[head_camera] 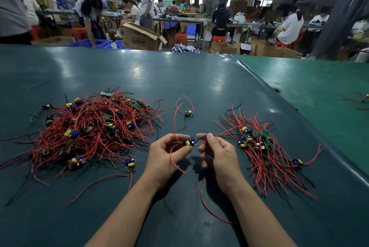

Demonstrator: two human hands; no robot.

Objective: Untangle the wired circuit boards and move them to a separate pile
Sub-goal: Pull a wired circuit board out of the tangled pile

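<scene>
Head view, reading from the surface's left edge across: the big tangled heap (pixel 87 128) of red-wired circuit boards sprawls over the left half of the dark green surface (pixel 199 78), most of it not yet sorted. Just off its near right fringe one board (pixel 130 165) lies loose, and toward the middle another single board (pixel 188 113) sits alone with its leads curling up. Near the front edge the left hand (pixel 166 155) pinches a small board (pixel 189 141), blue and yellow parts showing, between thumb and fingertips, while the right hand (pixel 216 151) pinches one of its thin wires just beside it. That looks like the freeing step, with red leads looping below both hands. Next, I would guess, the leads get drawn clear and the board carried right, onto the smaller sorted pile (pixel 265 148) by the surface's right edge.
</scene>
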